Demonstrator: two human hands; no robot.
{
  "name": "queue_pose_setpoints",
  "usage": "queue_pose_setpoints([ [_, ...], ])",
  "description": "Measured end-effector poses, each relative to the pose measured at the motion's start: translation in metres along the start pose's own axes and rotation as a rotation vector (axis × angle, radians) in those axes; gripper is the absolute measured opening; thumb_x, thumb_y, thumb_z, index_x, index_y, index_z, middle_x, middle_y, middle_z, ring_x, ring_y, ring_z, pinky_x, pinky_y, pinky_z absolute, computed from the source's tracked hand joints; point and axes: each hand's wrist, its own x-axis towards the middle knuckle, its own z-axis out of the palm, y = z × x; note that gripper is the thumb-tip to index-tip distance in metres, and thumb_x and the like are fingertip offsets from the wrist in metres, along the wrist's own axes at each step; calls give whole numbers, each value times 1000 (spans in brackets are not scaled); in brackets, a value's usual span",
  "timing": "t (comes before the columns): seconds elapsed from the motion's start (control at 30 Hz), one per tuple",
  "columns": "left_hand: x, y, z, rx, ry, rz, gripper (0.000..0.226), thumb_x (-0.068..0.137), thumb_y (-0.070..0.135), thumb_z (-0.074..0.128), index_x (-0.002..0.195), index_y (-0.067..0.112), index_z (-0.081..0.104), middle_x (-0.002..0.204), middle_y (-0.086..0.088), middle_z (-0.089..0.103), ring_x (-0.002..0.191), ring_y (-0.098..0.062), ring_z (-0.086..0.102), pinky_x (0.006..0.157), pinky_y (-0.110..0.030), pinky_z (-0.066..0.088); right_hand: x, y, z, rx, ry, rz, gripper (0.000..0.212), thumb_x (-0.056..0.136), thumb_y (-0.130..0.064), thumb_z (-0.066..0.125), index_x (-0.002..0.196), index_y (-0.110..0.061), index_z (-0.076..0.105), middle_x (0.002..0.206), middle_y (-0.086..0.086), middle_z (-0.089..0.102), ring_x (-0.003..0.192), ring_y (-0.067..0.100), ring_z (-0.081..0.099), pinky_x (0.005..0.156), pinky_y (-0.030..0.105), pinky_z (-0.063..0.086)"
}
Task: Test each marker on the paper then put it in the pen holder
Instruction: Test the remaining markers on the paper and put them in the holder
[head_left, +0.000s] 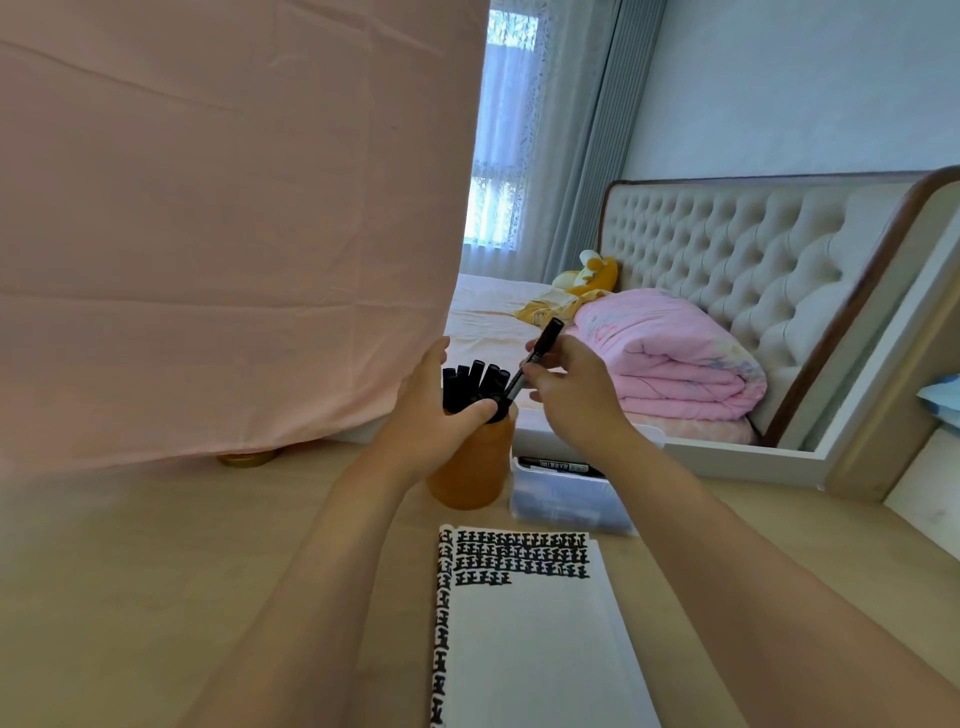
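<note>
An orange pen holder (475, 467) stands on the desk, packed with several black markers (475, 382). My left hand (428, 415) grips the holder's rim and the marker bundle, thumb across the front. My right hand (571, 395) pinches a capped black marker (537, 353), tilted, its lower end at the holder's mouth among the others. In front lies a pad of white paper (530, 644) with rows of black test marks along its top and left edge.
A clear plastic box (566, 501) holding more markers sits right of the holder. A pink cloth (218, 223) hangs behind on the left, a gold base (247, 458) under its hem. A mirror frame (753, 452) stands behind the desk, showing a bed.
</note>
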Motion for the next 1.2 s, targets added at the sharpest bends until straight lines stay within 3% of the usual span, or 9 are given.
queue_pose_setpoints([
  [0.07,2,-2,2,-32,-12,6,98,67,63,64,150,43,15,155,10,29,142,-9,26,115,-40,29,3,6,8,-72,-37,5,21,93,-9,64,111,-18,60,96,-2,67,96,21,66,95,45,53],
  [0.23,2,-14,9,-33,8,-2,86,82,42,71,150,43,18,145,3,40,134,-14,38,109,-37,37,-3,20,16,-201,-127,-61,71,88,-9,68,140,-40,31,104,2,57,86,17,63,78,30,55],
  [0.33,2,-12,12,-12,79,35,78,85,35,71,149,39,27,139,3,44,132,-11,38,108,-34,36,1,24,15,-289,-134,-124,53,93,-16,63,134,-44,42,117,1,56,86,18,62,80,31,55],
  [0.47,2,-7,13,4,134,66,74,84,34,72,146,37,33,131,10,42,125,-3,33,99,-24,30,-1,18,13,-257,-156,-172,37,99,-34,53,134,-43,44,113,-6,61,89,13,63,82,31,54],
  [0.57,2,-5,13,35,159,100,73,82,33,74,145,33,36,128,16,40,129,-7,32,103,-27,31,3,14,12,-269,-71,-213,29,100,-27,55,128,-34,55,113,-3,66,94,17,64,80,25,53],
  [0.73,4,-8,13,60,134,88,75,81,39,75,145,31,37,140,8,39,134,-12,33,111,-38,35,12,14,14,-253,-118,-160,35,103,-25,47,137,-31,58,134,-3,63,116,21,62,104,38,49],
  [0.87,3,-8,14,-54,22,34,82,85,38,70,151,37,23,150,7,37,138,-12,35,114,-40,34,14,15,16,-114,-167,-104,30,103,-18,46,121,-29,66,120,-2,69,107,20,67,96,35,54],
  [1.0,4,-4,13,-74,76,29,76,83,35,72,146,44,30,139,9,45,130,-13,43,110,-41,40,18,15,16,43,-82,-67,21,99,-12,53,106,-23,69,105,3,73,95,17,71,86,32,57],
  [1.2,5,1,16,-6,85,98,79,80,35,76,147,36,33,139,12,37,132,-7,35,112,-33,34,15,33,20,-175,-219,-19,29,98,-18,55,123,-20,70,120,-1,71,113,16,63,104,38,48],
])
